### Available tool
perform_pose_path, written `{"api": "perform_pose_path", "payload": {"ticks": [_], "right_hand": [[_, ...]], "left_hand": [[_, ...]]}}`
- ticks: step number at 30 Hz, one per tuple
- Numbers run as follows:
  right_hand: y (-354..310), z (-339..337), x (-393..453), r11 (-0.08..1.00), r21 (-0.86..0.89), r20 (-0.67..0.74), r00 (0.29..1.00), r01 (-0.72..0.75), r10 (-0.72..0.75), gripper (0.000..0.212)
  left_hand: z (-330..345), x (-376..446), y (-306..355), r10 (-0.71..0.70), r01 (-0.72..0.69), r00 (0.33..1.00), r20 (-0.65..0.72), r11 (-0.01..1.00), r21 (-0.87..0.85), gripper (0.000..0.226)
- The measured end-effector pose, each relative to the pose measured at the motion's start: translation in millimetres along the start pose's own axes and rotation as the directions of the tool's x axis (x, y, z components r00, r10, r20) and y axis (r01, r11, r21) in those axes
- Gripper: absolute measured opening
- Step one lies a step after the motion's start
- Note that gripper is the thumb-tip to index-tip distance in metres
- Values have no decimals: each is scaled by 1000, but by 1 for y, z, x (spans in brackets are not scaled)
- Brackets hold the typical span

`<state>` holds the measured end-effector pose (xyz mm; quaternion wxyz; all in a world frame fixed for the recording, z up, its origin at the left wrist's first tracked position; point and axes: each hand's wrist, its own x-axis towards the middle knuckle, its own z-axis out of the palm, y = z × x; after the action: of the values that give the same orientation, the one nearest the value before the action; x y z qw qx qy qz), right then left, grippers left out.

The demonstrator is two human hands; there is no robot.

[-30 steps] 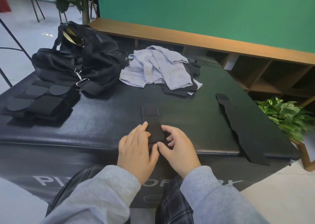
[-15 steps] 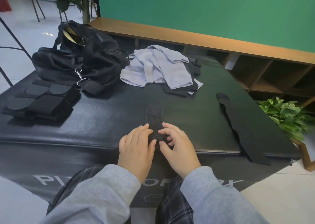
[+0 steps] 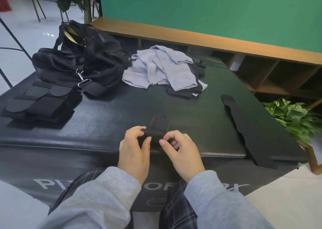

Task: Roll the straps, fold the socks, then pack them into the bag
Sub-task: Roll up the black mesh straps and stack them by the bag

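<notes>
At the near edge of the black padded worktop (image 3: pixel 104 124), just ahead of our knees, we have both hands clamped on the black strap (image 3: pixel 156 131) we are rolling. The left hand (image 3: pixel 135 147) curls thumb and fingers round one end of the roll, the right hand (image 3: pixel 181 149) pinches the other end, and the two sit close together with only the roll between them. A second ago a long flat run of strap lay ahead of the hands; now only a short rounded tab (image 3: pixel 159 121) is left flat on the worktop, and the roll has grown thicker. We judge this strap nearly done (one or two more turns should take up the tab). Much remains: another long black strap (image 3: pixel 247 129) lies unrolled toward the right edge, a stack of flat black straps (image 3: pixel 36 105) waits at the left, and the pale blue socks (image 3: pixel 162 68) lie unfolded in a heap at the back. The black bag (image 3: pixel 83 59) sits open at the back left, beside the socks.
</notes>
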<state>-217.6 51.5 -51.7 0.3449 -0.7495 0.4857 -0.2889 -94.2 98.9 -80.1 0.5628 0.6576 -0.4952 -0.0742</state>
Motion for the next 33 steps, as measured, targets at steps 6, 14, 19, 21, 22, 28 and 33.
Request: {"api": "perform_pose_path", "payload": {"ticks": [6, 14, 19, 21, 22, 28, 33], "right_hand": [[-2, 5, 3, 1000, 24, -91, 996, -12, 14, 22], [-1, 11, 9, 996, -83, -175, 984, -41, 26, 16], [1, 15, 11, 987, -160, -216, 976, -26, -9, 15], [2, 17, 11, 985, -169, -236, 972, -27, -13, 9], [1, 17, 11, 987, -157, -245, 969, -34, -6, 4], [-1, 15, 14, 991, -109, -232, 972, -75, 48, 26], [-6, 5, 24, 982, -44, -110, 978, -183, 177, 36]], "left_hand": [[4, 3, -7, 106, -120, 991, 82, 973, 198, 33], [8, 4, -11, 169, -237, 961, 220, 911, 336, 48], [11, 5, -12, 142, -267, 952, 270, 816, 513, 49], [13, 6, -12, 118, -260, 953, 279, 794, 550, 51], [13, 6, -12, 108, -253, 954, 280, 793, 555, 52], [8, 9, -2, 9, -198, 946, 325, 807, 556, 51], [-2, 15, 7, -100, -151, 912, 397, 819, 553, 45]]}}
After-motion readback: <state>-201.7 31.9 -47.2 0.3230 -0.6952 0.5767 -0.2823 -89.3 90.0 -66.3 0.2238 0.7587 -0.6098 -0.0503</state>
